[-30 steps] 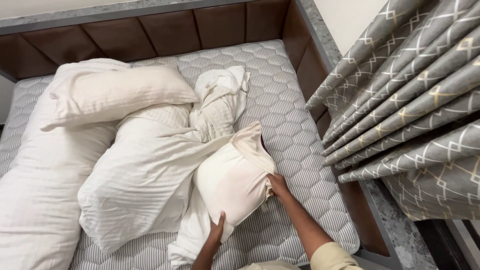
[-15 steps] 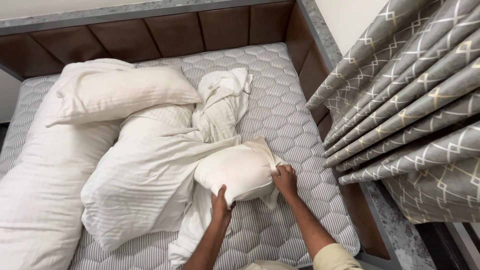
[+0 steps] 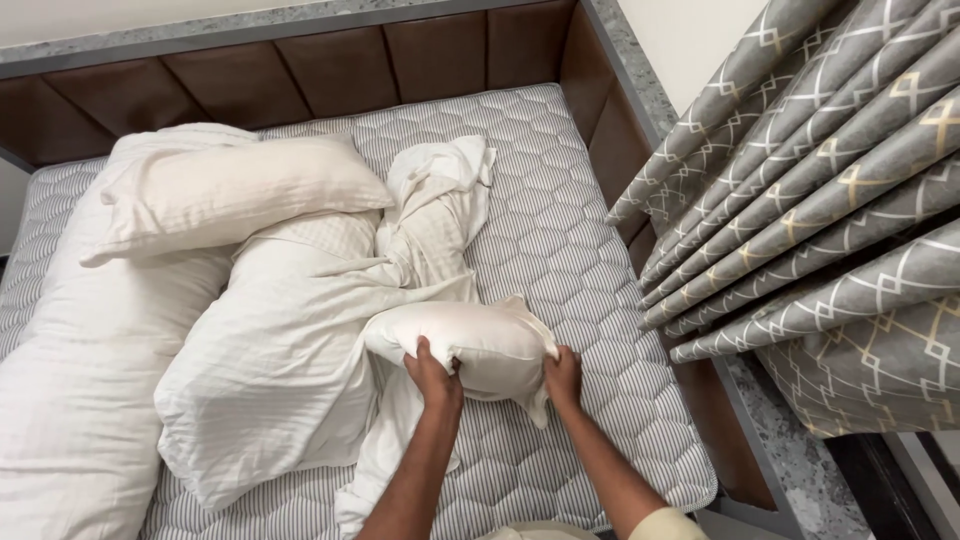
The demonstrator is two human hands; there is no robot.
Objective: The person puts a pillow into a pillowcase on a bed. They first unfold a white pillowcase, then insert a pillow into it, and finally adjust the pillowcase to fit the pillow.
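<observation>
White and plump, the cotton pillow (image 3: 470, 345) is lying with its long axis running left to right across the grey quilted mattress (image 3: 560, 230). The left hand (image 3: 435, 375) and right hand (image 3: 563, 377) are both gripping its near edge.

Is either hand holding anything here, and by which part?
Both hands grip the white pillow along its near edge: the left hand toward the middle of that edge, the right hand at the near right corner.
</observation>
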